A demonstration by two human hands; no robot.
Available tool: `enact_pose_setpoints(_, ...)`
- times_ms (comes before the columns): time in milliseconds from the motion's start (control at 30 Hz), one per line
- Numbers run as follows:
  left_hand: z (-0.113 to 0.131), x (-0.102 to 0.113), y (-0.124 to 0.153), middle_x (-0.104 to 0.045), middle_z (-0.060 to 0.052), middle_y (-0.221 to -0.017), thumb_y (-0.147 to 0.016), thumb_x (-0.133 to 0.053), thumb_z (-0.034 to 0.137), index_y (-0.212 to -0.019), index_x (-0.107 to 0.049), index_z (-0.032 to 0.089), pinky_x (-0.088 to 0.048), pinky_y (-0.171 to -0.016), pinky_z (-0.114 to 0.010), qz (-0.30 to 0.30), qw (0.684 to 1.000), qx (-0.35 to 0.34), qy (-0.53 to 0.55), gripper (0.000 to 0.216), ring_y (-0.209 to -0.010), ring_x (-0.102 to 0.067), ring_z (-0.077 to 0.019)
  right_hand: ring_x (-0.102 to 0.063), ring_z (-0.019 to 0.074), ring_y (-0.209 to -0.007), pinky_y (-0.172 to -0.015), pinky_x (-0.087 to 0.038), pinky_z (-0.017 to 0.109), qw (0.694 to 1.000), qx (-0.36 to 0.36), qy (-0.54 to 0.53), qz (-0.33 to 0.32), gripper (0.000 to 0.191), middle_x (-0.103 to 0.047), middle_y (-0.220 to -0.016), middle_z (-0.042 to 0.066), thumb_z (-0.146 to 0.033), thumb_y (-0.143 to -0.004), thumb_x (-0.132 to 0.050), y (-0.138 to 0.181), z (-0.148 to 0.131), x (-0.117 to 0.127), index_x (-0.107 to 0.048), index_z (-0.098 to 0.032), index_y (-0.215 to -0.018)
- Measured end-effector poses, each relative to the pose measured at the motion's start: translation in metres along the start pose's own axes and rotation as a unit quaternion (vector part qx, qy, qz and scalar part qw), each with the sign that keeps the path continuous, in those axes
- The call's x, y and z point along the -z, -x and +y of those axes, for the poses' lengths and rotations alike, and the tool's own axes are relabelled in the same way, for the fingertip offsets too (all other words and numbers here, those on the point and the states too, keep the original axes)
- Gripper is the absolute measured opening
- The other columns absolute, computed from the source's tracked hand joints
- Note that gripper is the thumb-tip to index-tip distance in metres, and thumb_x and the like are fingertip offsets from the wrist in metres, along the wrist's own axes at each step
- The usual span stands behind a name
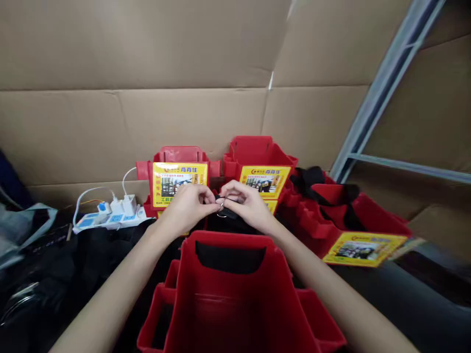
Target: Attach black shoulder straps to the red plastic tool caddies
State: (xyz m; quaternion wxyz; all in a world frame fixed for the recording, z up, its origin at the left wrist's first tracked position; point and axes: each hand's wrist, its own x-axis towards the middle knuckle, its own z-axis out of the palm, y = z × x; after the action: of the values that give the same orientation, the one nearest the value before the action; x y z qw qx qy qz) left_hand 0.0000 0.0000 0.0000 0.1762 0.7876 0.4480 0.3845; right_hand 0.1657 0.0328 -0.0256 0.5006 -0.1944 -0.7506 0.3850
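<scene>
1. Head view: just beyond the far rim of the front red plastic bin (239,299), the left hand (189,203) pinches at a small metal ring (222,214).
2. Right hand (250,201), beside it, grasps the black strap (231,214) by that ring; the exact finger contact is too small to tell.
3. The step in hand appears to be working ring and strap together; the move seems to call for a fine two-handed pinch, with the strap kept from twisting.
4. Black webbing (231,258) shows through the bin's slot.
5. Beyond the bin, a yellow label (171,184) reads "背背佳" in blue, with "工具" lower down; a second yellow label (265,179), farther right, repeats "背背佳".
6. Right of the bin, another red plastic bin (382,215) bears a yellow label (364,249) too blurred to read.
7. Left of and beyond the bin lies a white power strip (114,223) with chargers (129,205).
</scene>
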Motion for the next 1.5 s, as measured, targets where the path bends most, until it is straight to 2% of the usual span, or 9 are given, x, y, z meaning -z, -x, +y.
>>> enact_pose_setpoints(233,-0.007,-0.005,-0.004,-0.058,0.000,-0.067,-0.065,-0.066,0.023,-0.074,-0.059,0.013,-0.041,-0.058,-0.022,0.014,0.998,-0.022,0.049,0.015,-0.061,-0.051,-0.0101,-0.061,0.0100,-0.069,-0.070,-0.048,0.025,1.000,-0.017,0.010,-0.016,0.016,-0.058,-0.073,-0.002,-0.023,-0.072,-0.063,-0.001,0.001,0.004,-0.051,-0.017,-0.079)
enact_pose_setpoints(433,0.000,-0.009,-0.002,-0.059,0.000,-0.064,-0.068,-0.063,0.018,-0.067,-0.059,0.013,-0.041,-0.057,-0.020,0.050,0.996,-0.066,0.039,0.006,-0.061,-0.051,-0.0095,-0.062,0.0107,-0.071,-0.070,-0.048,0.025,0.999,-0.033,0.018,-0.028,0.016,-0.060,-0.073,-0.001,-0.022,-0.073,-0.062,0.000,-0.002,0.009,-0.049,-0.017,-0.079)
enact_pose_setpoints(633,-0.010,-0.010,-0.003,-0.060,-0.001,-0.064,-0.067,-0.065,0.024,-0.072,-0.063,0.013,-0.043,-0.058,-0.023,-0.019,0.995,-0.023,0.097,0.013,-0.060,-0.052,-0.0107,-0.059,0.0113,-0.081,-0.081,-0.046,0.029,0.996,-0.021,0.047,-0.074,0.014,-0.057,-0.083,0.001,-0.025,-0.078,-0.058,0.003,-0.005,0.010,-0.051,-0.017,-0.086)
enact_pose_setpoints(800,-0.014,-0.005,-0.006,-0.059,-0.001,-0.062,-0.068,-0.064,0.026,-0.069,-0.061,0.012,-0.040,-0.056,-0.022,-0.016,0.998,-0.009,0.063,0.014,-0.057,-0.050,-0.0101,-0.056,0.0150,-0.092,-0.084,-0.044,0.032,0.990,0.009,0.060,-0.127,0.026,-0.056,-0.096,0.005,-0.029,-0.077,-0.058,0.004,-0.006,0.009,-0.048,-0.018,-0.098)
enact_pose_setpoints(900,-0.012,-0.004,-0.006,-0.059,-0.001,-0.064,-0.069,-0.061,0.024,-0.069,-0.059,0.012,-0.040,-0.056,-0.022,-0.018,0.995,0.002,0.103,0.012,-0.058,-0.050,-0.0096,-0.054,0.0149,-0.089,-0.081,-0.043,0.029,0.982,0.038,0.158,-0.092,0.037,-0.055,-0.095,0.003,-0.030,-0.067,-0.068,0.005,-0.010,0.004,-0.047,-0.019,-0.096)
enact_pose_setpoints(1067,-0.007,0.005,-0.006,-0.052,0.002,-0.056,-0.069,-0.059,0.024,-0.065,-0.054,0.013,-0.037,-0.050,-0.019,-0.020,0.988,0.060,0.143,0.012,-0.050,-0.047,-0.0077,-0.050,0.0107,-0.073,-0.071,-0.040,0.024,0.962,0.075,0.261,-0.002,0.022,-0.052,-0.081,-0.001,-0.021,-0.069,-0.063,0.006,-0.013,-0.001,-0.048,-0.018,-0.085)
enact_pose_setpoints(1167,-0.010,0.020,-0.004,-0.052,0.002,-0.055,-0.068,-0.057,0.022,-0.064,-0.051,0.015,-0.039,-0.048,-0.020,0.014,0.987,0.116,0.107,0.011,-0.048,-0.048,-0.0085,-0.046,0.0081,-0.067,-0.064,-0.039,0.021,0.971,0.070,0.229,0.003,0.019,-0.048,-0.079,-0.002,-0.018,-0.070,-0.061,0.007,-0.014,0.003,-0.047,-0.018,-0.084)
enact_pose_setpoints(1333,-0.011,0.037,0.001,-0.054,0.000,-0.055,-0.069,-0.055,0.021,-0.066,-0.050,0.017,-0.039,-0.046,-0.022,0.014,0.984,0.176,-0.033,0.008,-0.047,-0.052,-0.0116,-0.042,0.0061,-0.065,-0.059,-0.036,0.019,0.986,0.056,0.146,-0.065,0.021,-0.044,-0.079,-0.002,-0.015,-0.070,-0.059,0.008,-0.014,0.009,-0.045,-0.017,-0.086)
enact_pose_setpoints(1500,0.001,0.034,0.006,-0.058,-0.003,-0.059,-0.070,-0.053,0.018,-0.063,-0.053,0.016,-0.037,-0.053,-0.025,0.012,0.968,0.131,-0.215,0.007,-0.057,-0.054,-0.0149,-0.043,0.0066,-0.066,-0.061,-0.037,0.020,0.985,0.058,0.130,-0.096,0.021,-0.043,-0.078,-0.002,-0.015,-0.070,-0.059,0.007,-0.016,0.012,-0.044,-0.017,-0.085)
